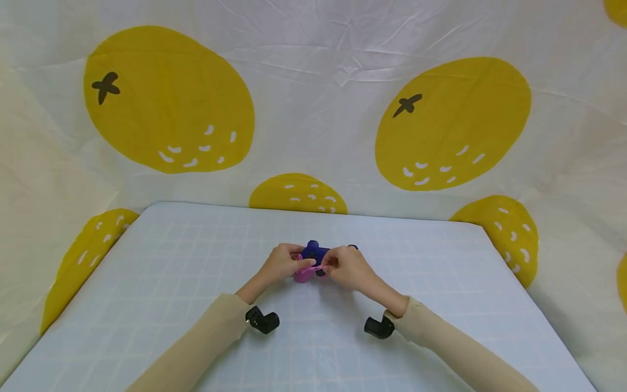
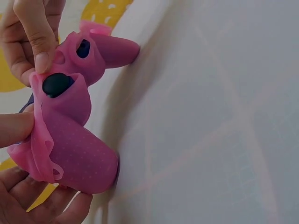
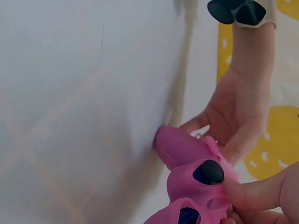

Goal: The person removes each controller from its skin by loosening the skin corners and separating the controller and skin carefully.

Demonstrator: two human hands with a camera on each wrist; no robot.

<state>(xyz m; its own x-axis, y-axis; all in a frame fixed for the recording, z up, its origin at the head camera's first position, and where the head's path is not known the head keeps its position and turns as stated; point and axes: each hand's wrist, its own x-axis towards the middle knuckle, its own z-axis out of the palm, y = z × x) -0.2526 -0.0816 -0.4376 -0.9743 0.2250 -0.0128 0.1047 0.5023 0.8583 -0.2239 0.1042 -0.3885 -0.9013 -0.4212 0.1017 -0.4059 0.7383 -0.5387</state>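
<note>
A dark blue game controller point(image 1: 313, 252) is partly covered by a pink silicone cover point(image 2: 77, 151). My left hand point(image 1: 283, 263) holds the controller's left side, the thumb on the cover's bunched edge and fingers around the grip. With thumb and index finger, my right hand point(image 1: 349, 269) pinches the cover near the middle. In the left wrist view, a black thumbstick point(image 2: 57, 85) pokes through one opening of the cover, and dark blue plastic shows through another. The pink grips point down toward the table. Part of the cover's edge is loose and folded; the hands hide the controller's other side.
A white table point(image 1: 206, 337) with a faint grid pattern lies under both hands. Behind it hangs a pale cloth point(image 1: 313, 98) printed with large yellow fruit. Black wrist cameras point(image 1: 263, 320) sit on both beige sleeves.
</note>
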